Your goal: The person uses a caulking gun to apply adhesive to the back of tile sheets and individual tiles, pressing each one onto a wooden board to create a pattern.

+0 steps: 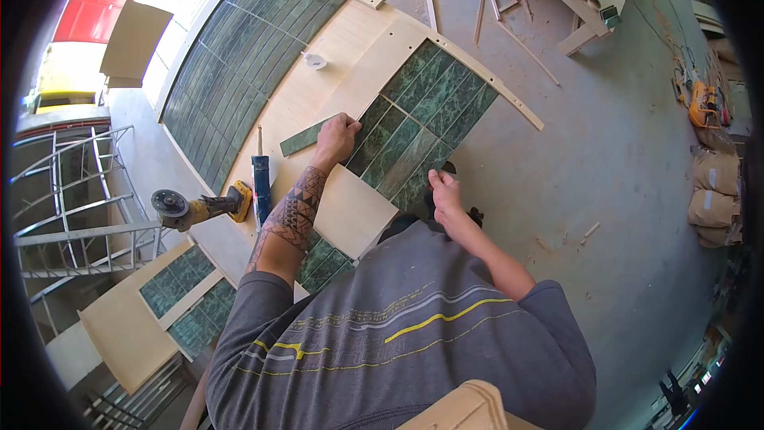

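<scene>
My left hand (337,137) is closed at the left edge of a panel of green marble-like tiles (434,103), by the right end of a loose green strip (302,138). Whether the fingers grip the strip or the panel edge is too small to tell. My right hand (444,189) is closed at the panel's near right corner, thumb and fingers pressed together; what lies between them is hidden. The panel rests on a pale wooden board (350,64). Below my left hand a plain board (350,211) lies against the panel.
A larger tiled panel (251,56) lies at the upper left. A cartridge tube (261,183) and an angle grinder (199,207) are left of my forearm. A white cup-like piece (314,60) sits on the wood. Wood strips (529,52) lie on the floor.
</scene>
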A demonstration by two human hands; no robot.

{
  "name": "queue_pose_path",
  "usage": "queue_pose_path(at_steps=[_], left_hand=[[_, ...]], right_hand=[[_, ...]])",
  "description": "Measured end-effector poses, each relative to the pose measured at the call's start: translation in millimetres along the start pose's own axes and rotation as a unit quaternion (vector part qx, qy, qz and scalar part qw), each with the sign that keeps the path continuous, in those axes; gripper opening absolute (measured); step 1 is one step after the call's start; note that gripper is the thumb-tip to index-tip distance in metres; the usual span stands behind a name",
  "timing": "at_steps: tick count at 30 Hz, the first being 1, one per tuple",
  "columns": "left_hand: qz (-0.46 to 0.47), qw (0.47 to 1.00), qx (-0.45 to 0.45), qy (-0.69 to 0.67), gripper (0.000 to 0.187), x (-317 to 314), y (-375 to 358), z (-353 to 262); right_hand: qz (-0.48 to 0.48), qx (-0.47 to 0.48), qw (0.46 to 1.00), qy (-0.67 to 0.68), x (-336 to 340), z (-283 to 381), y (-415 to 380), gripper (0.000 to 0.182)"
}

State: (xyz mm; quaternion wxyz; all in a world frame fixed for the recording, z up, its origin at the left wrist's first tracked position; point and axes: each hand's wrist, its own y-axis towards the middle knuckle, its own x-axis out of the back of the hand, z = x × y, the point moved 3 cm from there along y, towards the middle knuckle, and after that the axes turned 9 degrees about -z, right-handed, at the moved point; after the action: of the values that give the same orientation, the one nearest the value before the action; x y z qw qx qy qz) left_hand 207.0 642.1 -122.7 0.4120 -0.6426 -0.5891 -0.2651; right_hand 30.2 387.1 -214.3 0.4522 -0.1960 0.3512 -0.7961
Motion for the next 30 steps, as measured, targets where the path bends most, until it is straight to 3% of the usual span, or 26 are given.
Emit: queue_pose_path(at_steps=[12, 30], left_hand=[[0.008, 0.997, 0.063, 0.039, 0.027, -7.9, 4.2, 4.5], [-0.036, 0.994, 0.026, 0.100, 0.026, -2.0, -5.4, -17.7]], right_hand=[[-0.003, 0.015, 1.000, 0.001, 1.0, -8.8, 10.5, 0.030], [-0.043, 0.056, 0.988, -0.136, 4.3, 9.0, 6.3, 0.031]])
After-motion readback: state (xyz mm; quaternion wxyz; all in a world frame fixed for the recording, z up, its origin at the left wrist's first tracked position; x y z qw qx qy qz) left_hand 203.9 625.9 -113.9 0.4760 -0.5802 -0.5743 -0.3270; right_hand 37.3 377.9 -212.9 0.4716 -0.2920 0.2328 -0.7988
